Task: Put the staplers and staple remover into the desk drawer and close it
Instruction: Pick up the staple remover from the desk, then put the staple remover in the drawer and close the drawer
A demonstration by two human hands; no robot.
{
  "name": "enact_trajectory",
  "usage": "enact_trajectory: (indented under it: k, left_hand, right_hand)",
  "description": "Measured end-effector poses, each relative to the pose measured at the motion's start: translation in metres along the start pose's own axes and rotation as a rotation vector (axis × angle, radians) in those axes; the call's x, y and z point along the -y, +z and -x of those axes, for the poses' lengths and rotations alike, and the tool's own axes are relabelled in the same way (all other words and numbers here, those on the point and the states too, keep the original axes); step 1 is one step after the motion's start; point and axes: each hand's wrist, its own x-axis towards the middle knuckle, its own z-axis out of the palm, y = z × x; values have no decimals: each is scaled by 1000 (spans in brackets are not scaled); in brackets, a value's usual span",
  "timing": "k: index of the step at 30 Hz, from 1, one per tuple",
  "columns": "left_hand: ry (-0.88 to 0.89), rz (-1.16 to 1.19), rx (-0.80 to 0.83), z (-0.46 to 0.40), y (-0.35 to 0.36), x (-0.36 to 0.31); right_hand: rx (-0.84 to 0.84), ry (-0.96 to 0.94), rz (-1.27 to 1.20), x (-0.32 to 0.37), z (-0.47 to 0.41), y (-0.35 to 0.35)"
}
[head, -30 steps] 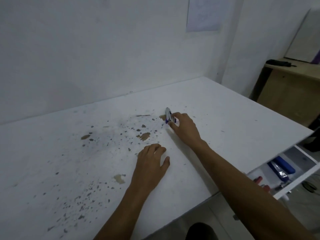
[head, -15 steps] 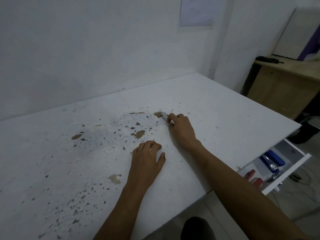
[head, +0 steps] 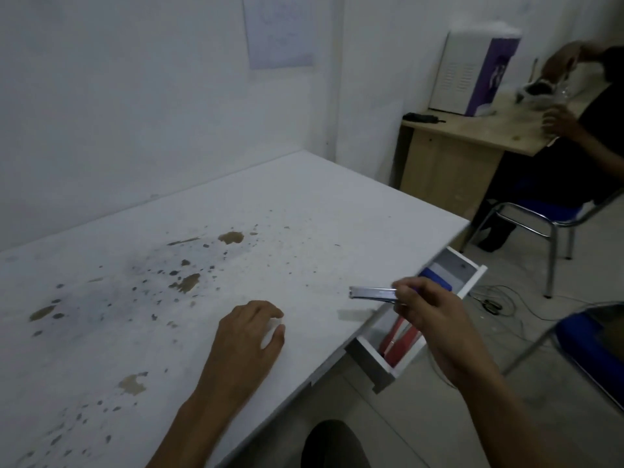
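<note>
Right hand (head: 427, 307) pinches small stapler (head: 373, 294) above table's right edge | left hand (head: 251, 331) rests loosely curled, empty, on table (head: 304, 204) | open drawer (head: 403, 361) holds blue and red items | advice: lower in level, clear of rim.

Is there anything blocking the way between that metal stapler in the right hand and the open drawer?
Nothing visible does. The right hand holds the stapler above the desk edge, right beside the open drawer. A red item and a blue item already lie inside.
</note>
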Motion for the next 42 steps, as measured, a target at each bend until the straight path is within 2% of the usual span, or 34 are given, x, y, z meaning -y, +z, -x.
enact_trajectory:
  k: [5,8,12,17,20,24,29,35,39,42]
  left_hand:
    - [43,119,70,-13,30,-42]
    - [46,105,126,-30,51,-64]
    - [54,69,152,-50,75,-75]
    - [44,38,137,-61,87,-74]
    - [53,16,139,-59,90,-71]
    - [64,-1,116,-58,89,-73]
    - [69,-17,110,-59,90,-72]
    - [63,-15,113,-60,90,-72]
    - [65,-22,118,-59,91,-71]
    - [64,-24,123,-59,92,-71]
  right_hand:
    - [-320,138,-487,-29,18,-60]
    - [-327,194,-540,-41,26,-81]
    - [-282,233,-366,-49,28,-92]
    - [-276,73,286,-45,0,-92]
    - [-228,-14,533,-51,-31,-89]
    - [-214,-102,745,-64,-65,-78]
    - [-172,-126,939,-77,-79,-67]
    - [-189,-143,942,-79,-70,-73]
    - [-221,-164,828,-81,-57,-79]
    - [-329,-183,691,-89,-43,-87]
